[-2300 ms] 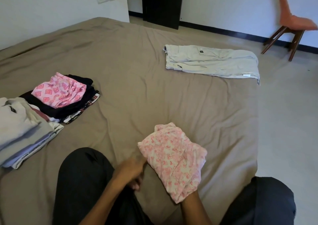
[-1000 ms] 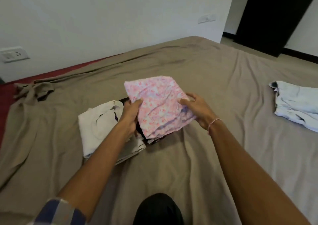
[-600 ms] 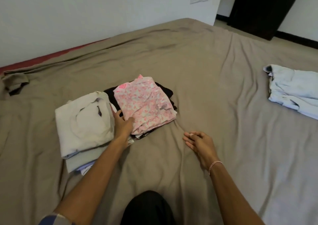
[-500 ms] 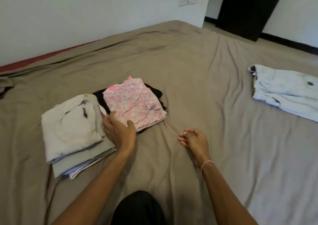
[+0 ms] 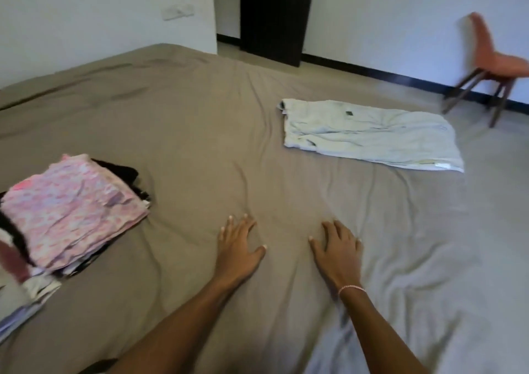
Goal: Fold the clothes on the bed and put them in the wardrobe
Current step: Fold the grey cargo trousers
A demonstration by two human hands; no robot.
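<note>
A folded pink floral garment tops a stack of folded dark clothes at the left of the brown bed. Pale light-blue trousers lie spread flat near the bed's far right edge. My left hand and my right hand both rest flat on the sheet with fingers spread, side by side in the middle near me. Neither hand holds anything. A second stack of pale folded clothes is cut off at the lower left.
An orange chair on wooden legs stands on the floor at the far right by the white wall. A dark door or wardrobe panel rises behind the bed. A wall switch sits at upper left.
The pink garment was set on the dark stack and released. My left hand left the stack; both hands now lie flat on the sheet. The view has swung right towards the trousers.
</note>
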